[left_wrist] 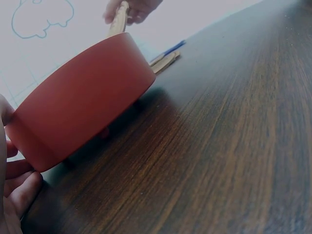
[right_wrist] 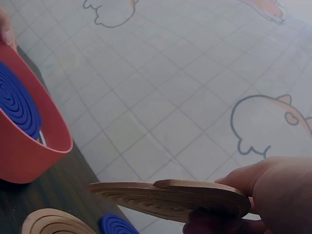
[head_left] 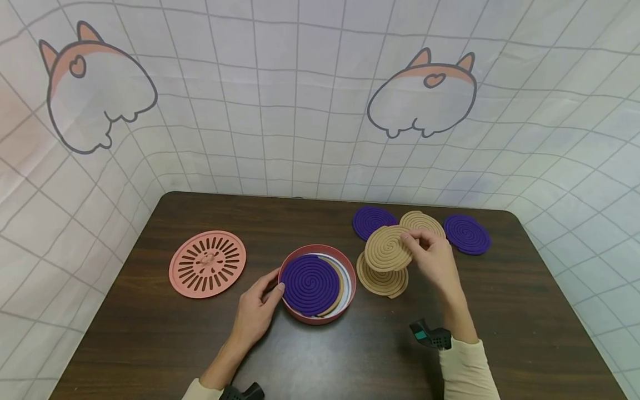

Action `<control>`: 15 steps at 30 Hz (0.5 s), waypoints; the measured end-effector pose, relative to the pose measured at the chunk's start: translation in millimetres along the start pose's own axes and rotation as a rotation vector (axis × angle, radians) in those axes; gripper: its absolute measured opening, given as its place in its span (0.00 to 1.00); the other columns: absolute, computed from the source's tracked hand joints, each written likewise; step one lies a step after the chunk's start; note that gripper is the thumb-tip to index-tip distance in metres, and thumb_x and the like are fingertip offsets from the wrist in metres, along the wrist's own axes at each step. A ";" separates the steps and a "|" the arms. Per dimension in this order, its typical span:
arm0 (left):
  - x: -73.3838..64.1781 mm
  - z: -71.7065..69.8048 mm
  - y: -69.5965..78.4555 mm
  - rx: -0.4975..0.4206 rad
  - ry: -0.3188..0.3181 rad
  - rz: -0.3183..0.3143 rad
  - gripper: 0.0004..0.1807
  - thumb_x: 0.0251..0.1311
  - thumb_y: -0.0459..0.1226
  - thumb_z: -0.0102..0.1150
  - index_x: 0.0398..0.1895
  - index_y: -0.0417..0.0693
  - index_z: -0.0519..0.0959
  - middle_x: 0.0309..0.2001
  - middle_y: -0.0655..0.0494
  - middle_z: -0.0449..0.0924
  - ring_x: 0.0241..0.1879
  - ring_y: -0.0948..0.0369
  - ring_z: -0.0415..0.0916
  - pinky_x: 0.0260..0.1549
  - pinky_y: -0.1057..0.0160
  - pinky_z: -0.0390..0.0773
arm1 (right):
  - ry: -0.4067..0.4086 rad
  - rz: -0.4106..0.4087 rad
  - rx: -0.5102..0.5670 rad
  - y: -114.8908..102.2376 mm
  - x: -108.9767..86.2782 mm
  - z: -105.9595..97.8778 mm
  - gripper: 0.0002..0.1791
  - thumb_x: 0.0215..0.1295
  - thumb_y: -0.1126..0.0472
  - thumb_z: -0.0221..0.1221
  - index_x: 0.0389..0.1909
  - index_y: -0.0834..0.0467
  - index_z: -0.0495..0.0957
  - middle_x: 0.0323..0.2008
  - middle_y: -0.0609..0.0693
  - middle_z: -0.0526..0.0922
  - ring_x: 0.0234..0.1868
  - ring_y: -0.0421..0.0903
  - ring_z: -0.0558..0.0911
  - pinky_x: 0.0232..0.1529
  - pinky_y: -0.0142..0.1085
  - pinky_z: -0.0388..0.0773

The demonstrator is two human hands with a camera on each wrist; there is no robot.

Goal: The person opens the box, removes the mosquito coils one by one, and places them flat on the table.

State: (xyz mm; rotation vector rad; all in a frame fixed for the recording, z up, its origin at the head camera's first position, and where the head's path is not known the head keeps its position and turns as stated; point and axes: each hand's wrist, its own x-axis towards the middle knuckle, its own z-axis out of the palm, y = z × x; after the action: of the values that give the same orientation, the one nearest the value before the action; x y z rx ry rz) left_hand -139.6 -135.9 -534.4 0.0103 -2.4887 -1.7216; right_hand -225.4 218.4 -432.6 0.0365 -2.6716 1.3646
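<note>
Between the thumb and fingers of my right hand (head_left: 434,258) is a tan mosquito coil (head_left: 387,248), held up and seen edge-on in the right wrist view. Below it another tan coil (head_left: 382,282) lies on the table. My left hand (head_left: 255,311) grips the left side of a round red mosquito coil box (head_left: 351,265), thumb at the rim. Inside the box a purple coil (head_left: 310,284) lies on top, covering most of a tan coil (head_left: 341,289) over a white layer. The left wrist view shows the box's outer wall (left_wrist: 87,100).
A pink slotted lid (head_left: 180,278) lies at the table's left. Toward the back right are a purple coil (head_left: 370,221), a tan coil (head_left: 420,221) and another purple coil (head_left: 467,234). A white checked curtain (head_left: 300,111) hangs behind the dark wooden table (head_left: 150,339).
</note>
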 end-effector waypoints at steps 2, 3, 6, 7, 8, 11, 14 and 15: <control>0.3 0.2 -0.6 0.000 -0.001 0.001 0.21 0.70 0.47 0.59 0.65 0.58 0.77 0.60 0.57 0.82 0.58 0.61 0.80 0.54 0.70 0.79 | -0.013 -0.011 -0.010 0.8 0.3 2.9 0.14 0.70 0.52 0.62 0.40 0.60 0.86 0.24 0.49 0.80 0.22 0.41 0.78 0.23 0.30 0.75; 0.3 0.2 -0.8 -0.001 0.000 0.003 0.21 0.70 0.47 0.59 0.65 0.58 0.77 0.60 0.57 0.82 0.58 0.61 0.80 0.54 0.71 0.79 | -0.021 -0.014 -0.007 1.0 0.5 4.6 0.14 0.70 0.52 0.62 0.40 0.60 0.86 0.24 0.50 0.80 0.22 0.41 0.78 0.23 0.30 0.75; 0.6 0.4 -1.3 -0.001 0.002 0.009 0.21 0.70 0.46 0.59 0.65 0.58 0.77 0.60 0.57 0.82 0.58 0.62 0.80 0.53 0.71 0.79 | -0.049 -0.029 -0.006 0.6 0.2 9.1 0.13 0.70 0.54 0.61 0.40 0.60 0.85 0.24 0.51 0.80 0.21 0.40 0.78 0.23 0.31 0.76; 0.6 0.4 -1.3 -0.001 0.003 0.011 0.21 0.70 0.46 0.59 0.65 0.58 0.77 0.60 0.57 0.82 0.58 0.62 0.80 0.53 0.71 0.79 | -0.059 -0.034 -0.004 0.5 0.2 10.6 0.12 0.70 0.55 0.61 0.40 0.61 0.85 0.25 0.52 0.80 0.21 0.40 0.78 0.23 0.31 0.77; 0.6 0.4 -1.1 -0.001 0.004 0.014 0.21 0.70 0.45 0.59 0.65 0.58 0.78 0.60 0.56 0.82 0.58 0.62 0.80 0.53 0.71 0.79 | -0.067 -0.041 -0.002 0.9 0.3 12.1 0.12 0.70 0.56 0.61 0.41 0.62 0.85 0.25 0.52 0.80 0.21 0.40 0.78 0.23 0.31 0.77; 0.7 0.4 -0.8 -0.003 0.006 0.018 0.21 0.69 0.45 0.59 0.64 0.57 0.78 0.59 0.56 0.82 0.57 0.62 0.80 0.53 0.72 0.79 | -0.084 -0.062 -0.003 1.6 0.2 15.3 0.12 0.71 0.57 0.61 0.41 0.63 0.85 0.25 0.54 0.80 0.21 0.39 0.78 0.23 0.31 0.78; 1.0 0.1 -0.7 -0.004 0.007 0.022 0.21 0.69 0.45 0.60 0.65 0.57 0.77 0.59 0.56 0.82 0.57 0.62 0.81 0.52 0.72 0.79 | -0.091 -0.082 0.000 1.9 0.2 17.2 0.12 0.70 0.58 0.61 0.40 0.64 0.85 0.25 0.56 0.80 0.20 0.38 0.77 0.22 0.30 0.77; 1.1 -0.1 -0.7 -0.006 0.007 0.023 0.21 0.69 0.45 0.60 0.65 0.57 0.77 0.59 0.56 0.82 0.57 0.62 0.81 0.52 0.72 0.79 | -0.092 -0.085 -0.001 1.6 0.0 17.5 0.12 0.70 0.58 0.61 0.40 0.64 0.85 0.25 0.56 0.80 0.20 0.37 0.76 0.22 0.30 0.76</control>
State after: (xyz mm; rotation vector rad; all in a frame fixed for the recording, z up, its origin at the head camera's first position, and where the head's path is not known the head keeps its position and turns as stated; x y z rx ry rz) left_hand -140.6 -136.3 -534.9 -0.0122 -2.4687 -1.7179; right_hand -227.6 205.2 -444.1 0.2161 -2.7102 1.3683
